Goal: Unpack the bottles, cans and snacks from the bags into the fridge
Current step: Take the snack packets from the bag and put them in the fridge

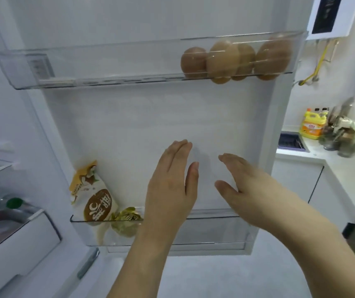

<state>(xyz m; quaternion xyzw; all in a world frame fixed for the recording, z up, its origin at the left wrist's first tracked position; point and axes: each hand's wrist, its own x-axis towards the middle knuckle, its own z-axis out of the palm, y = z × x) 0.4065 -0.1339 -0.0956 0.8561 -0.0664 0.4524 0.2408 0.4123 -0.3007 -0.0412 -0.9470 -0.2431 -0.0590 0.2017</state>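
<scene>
left hand [170,186] hovering, fingers straight, holding nothing | right hand [251,186] likewise | orange-and-white snack bag [92,194] leaning in clear lower door shelf [215,233]

I see eggs [234,60] in the upper door shelf [86,67], right end; snack bag [95,201] in the lower door shelf [215,231], left end.

A home kitchen is being shown: an open fridge door [161,125] is being faced, with brown eggs [234,61] being kept in its upper clear bin [86,67] and snack packets [95,198] in the lower one. To the right, a white desk [322,155] with a sink [290,143] is being occupied by a yellow detergent bottle [312,125] and jars [337,134], above white cabinets [297,181].
</scene>
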